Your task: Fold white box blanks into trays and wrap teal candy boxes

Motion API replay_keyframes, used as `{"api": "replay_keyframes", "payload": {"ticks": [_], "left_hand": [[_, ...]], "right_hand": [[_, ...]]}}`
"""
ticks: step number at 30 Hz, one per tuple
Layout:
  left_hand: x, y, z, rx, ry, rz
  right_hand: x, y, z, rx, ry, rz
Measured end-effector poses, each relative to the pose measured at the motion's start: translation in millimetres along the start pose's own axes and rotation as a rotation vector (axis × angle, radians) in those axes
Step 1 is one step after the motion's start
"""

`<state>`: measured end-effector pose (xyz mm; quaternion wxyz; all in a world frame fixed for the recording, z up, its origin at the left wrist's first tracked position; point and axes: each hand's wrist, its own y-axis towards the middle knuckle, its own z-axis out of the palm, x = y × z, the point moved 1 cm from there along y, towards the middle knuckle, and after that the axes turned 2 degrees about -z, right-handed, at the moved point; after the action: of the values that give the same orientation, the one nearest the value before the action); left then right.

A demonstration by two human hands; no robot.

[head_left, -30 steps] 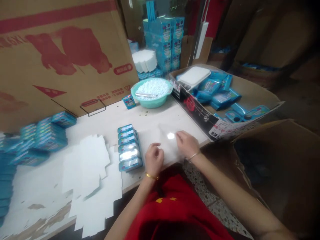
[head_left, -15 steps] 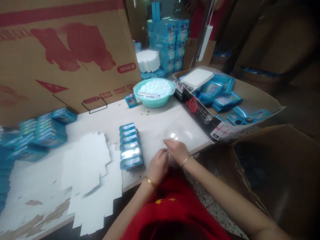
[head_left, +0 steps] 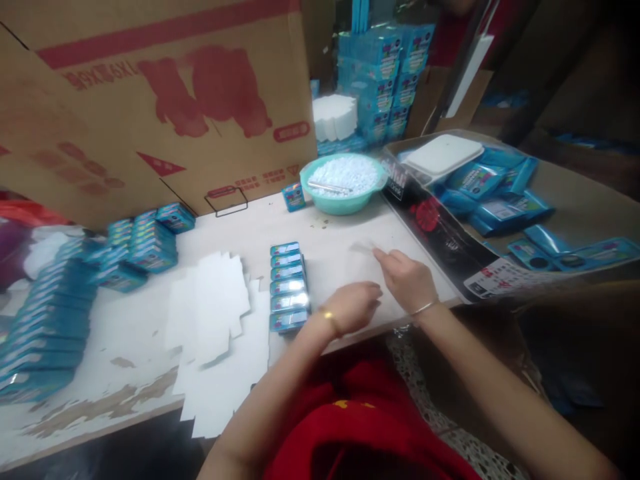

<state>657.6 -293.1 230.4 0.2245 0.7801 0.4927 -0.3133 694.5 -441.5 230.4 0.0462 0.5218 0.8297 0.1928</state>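
My right hand [head_left: 407,279] is pinched shut on a piece of see-through plastic film [head_left: 363,247], which sticks out to the left of the fingertips above the white tabletop. Just left of it is my left hand [head_left: 356,307], its fingers curled closed; whatever they may hold is hidden. Beyond my left wrist stands a row of small blue packs [head_left: 289,287] with shiny tops. Further left lie stacked white die-cut card sheets [head_left: 220,307], some reaching over the table's front edge.
A turquoise bowl [head_left: 345,205] of small white pieces, with a metal tool [head_left: 330,187] on top, stands at the back beside a single blue pack [head_left: 293,197]. An open carton [head_left: 430,223] of blue packets is on the right. Blue packs [head_left: 150,247] are stacked left, before a large cardboard box [head_left: 225,153].
My hands, earlier close together at the table's front edge over see-through plastic, have moved apart and forward. The right hand has lifted the film. The view has swung left.
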Motion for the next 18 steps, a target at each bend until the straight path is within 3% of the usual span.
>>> {"api": "replay_keyframes", "payload": {"ticks": [2, 3, 6, 7, 9, 11, 15, 18], "left_hand": [[8, -29, -43.7, -0.082, -0.225, 0.033], [20, -43, -65.6, -0.216, -0.383, -0.053], [77, -75, -109.5, -0.801, -0.613, -0.524], [96, -80, -113.0, -0.853, -0.635, -0.613], [126, -83, -105.7, -0.843, -0.705, -0.738], [139, -80, -87.0, -0.756, -0.798, -0.800], [127, -70, -53.3, -0.642, -0.999, -0.843], [110, -59, -46.9, -0.583, -1.268, -0.777]], "right_hand": [[4, 9, 1, 0.072, -0.008, -0.011], [10, 13, 3, 0.132, 0.005, -0.020], [33, 20, 16, 0.307, 0.065, -0.040], [42, 22, 23, 0.343, 0.081, -0.044], [58, 22, 39, 0.391, 0.106, -0.051], [71, 20, 56, 0.443, 0.136, -0.056], [94, 9, 82, 0.532, 0.225, -0.085], [104, -1, 93, 0.552, 0.300, -0.089]]}}
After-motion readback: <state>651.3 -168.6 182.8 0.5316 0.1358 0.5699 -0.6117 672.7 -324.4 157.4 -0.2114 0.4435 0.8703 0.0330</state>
